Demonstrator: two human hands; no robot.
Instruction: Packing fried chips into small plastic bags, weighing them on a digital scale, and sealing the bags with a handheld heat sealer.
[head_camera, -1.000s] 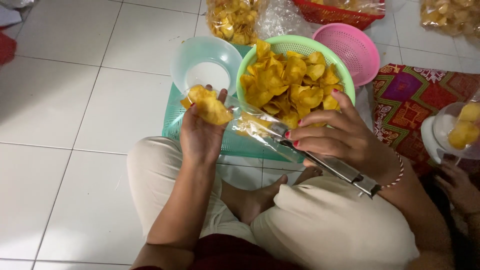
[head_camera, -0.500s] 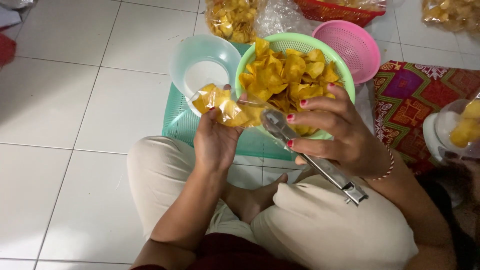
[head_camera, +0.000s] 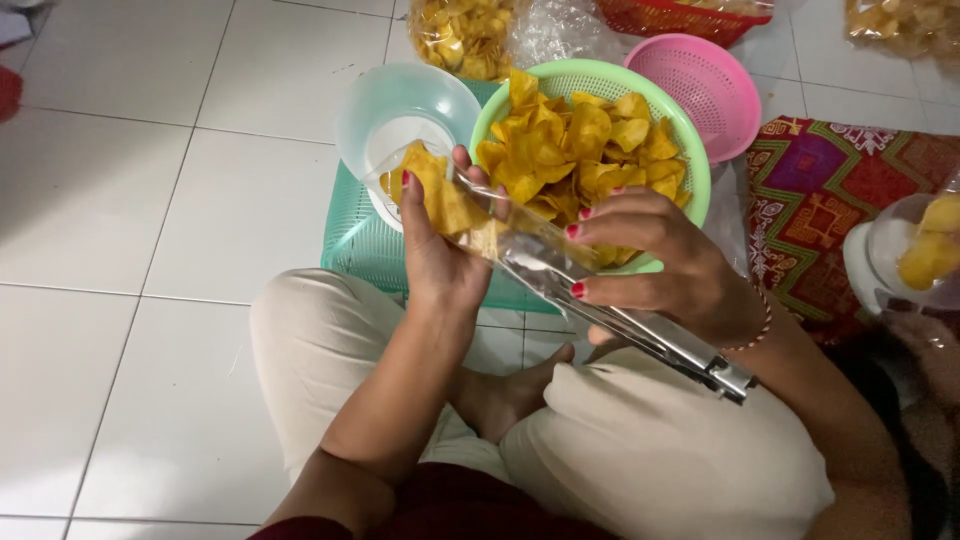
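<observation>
Now the left hand (head_camera: 440, 262) has tilted its gripped chip bag (head_camera: 455, 205) sideways; right hand (head_camera: 650, 262) stays clamped on tongs (head_camera: 640, 335).

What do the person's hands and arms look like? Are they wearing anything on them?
Both arms are bare, with no sleeves showing. The left hand and the right hand have fingernails painted red. The right wrist wears a thin beaded bracelet in pink and white. I see no rings, gloves or watch.
</observation>
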